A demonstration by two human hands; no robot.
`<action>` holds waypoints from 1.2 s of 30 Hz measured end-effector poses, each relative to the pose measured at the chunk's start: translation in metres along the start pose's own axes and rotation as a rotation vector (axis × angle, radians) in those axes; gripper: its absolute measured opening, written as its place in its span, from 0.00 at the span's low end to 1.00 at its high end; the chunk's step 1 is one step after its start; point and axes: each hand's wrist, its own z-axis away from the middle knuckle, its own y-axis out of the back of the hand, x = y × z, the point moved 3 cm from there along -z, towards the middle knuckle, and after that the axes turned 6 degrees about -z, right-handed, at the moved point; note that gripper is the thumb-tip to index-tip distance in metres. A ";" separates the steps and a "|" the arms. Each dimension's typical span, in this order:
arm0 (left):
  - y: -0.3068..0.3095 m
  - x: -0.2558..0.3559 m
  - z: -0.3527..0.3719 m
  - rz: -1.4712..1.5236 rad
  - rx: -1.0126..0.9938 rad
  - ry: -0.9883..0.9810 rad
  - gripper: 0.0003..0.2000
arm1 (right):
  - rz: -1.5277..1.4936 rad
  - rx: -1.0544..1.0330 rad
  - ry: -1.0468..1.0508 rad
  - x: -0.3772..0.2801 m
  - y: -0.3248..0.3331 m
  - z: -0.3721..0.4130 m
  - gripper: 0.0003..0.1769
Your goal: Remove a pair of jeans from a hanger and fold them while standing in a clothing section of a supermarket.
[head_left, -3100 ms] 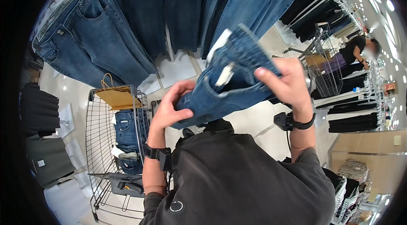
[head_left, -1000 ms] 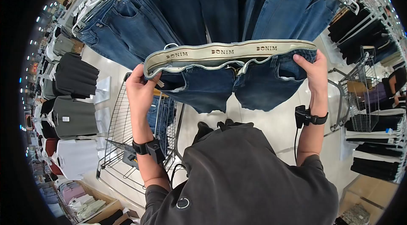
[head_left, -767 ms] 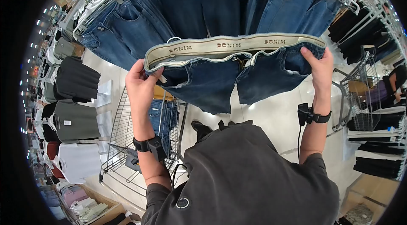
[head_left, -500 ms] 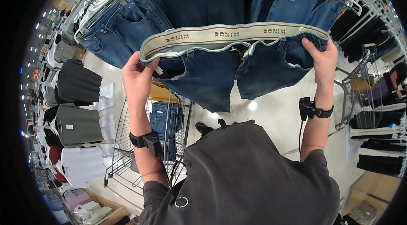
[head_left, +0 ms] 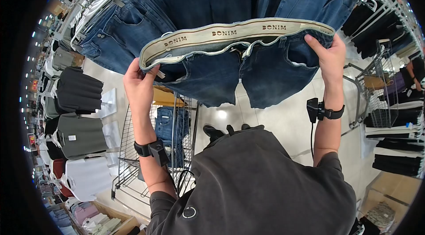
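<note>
A pair of dark blue jeans (head_left: pixel 208 75) is stretched out in front of me by its waistband, with the fly undone. Its cream inner band, printed with repeated lettering, faces up toward me. My left hand (head_left: pixel 140 85) is closed on the left end of the waistband, thumb on the front edge by the pocket. At the opposite end, my right hand (head_left: pixel 330 55) grips the waistband, its thumb lying over the denim above the pocket. The fingers of both hands are partly hidden behind the cloth.
Jeans on white hangers (head_left: pixel 124 18) hang on racks ahead. A wire shopping cart (head_left: pixel 128 146) holding folded jeans (head_left: pixel 170 129) stands at my left. Shirts (head_left: pixel 79 89) hang farther left. Another cart (head_left: pixel 376 84) and a person (head_left: pixel 414 75) are at the right.
The held jeans and both my hands have shifted slightly left and up in view, with the right end raised a little more. Both hands keep their hold.
</note>
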 end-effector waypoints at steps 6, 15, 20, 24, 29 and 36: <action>-0.003 -0.002 0.002 -0.003 0.025 0.027 0.07 | 0.099 0.018 0.051 -0.005 -0.001 0.002 0.13; -0.019 0.006 0.010 -0.369 -0.038 -0.159 0.41 | 0.266 -0.070 0.253 -0.040 -0.031 0.022 0.12; -0.093 0.054 0.035 -0.466 -0.319 -0.504 0.57 | 0.283 -0.396 0.420 -0.036 -0.084 0.039 0.14; -0.129 0.034 0.042 -0.268 -0.472 -0.244 0.22 | 0.262 -0.440 0.515 -0.031 -0.111 0.053 0.14; -0.130 0.038 0.048 -0.169 -0.344 -0.227 0.06 | 0.126 -0.357 0.388 -0.015 -0.106 0.047 0.17; -0.121 0.058 0.046 -0.209 -0.491 -0.263 0.08 | 0.064 -0.499 -0.016 0.076 -0.064 0.076 0.43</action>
